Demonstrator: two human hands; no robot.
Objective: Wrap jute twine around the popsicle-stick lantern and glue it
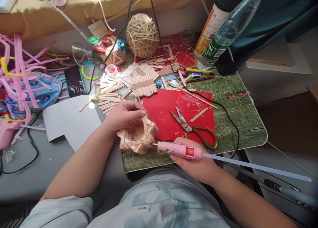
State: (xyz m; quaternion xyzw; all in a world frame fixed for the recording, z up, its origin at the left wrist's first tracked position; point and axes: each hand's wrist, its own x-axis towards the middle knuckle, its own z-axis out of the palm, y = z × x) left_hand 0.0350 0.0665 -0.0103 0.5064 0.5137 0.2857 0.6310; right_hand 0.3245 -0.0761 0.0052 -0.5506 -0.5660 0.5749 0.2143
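My left hand is closed on the upper edge of a small hexagonal basket built of stacked craft sticks, with twine along its rim. My right hand grips a pink hot glue gun, a long clear glue stick sticking out of its back. The gun's nozzle is at the basket's lower right corner; whether it touches cannot be made out. Just beyond the right hand, scissors lie partly spread on a red sheet, beside a loose craft stick.
A twine ball and loose craft sticks lie behind the basket. A water bottle and an orange-labelled bottle stand at back right. Black cord crosses the green board. Pink pipe cleaners and another glue gun are left.
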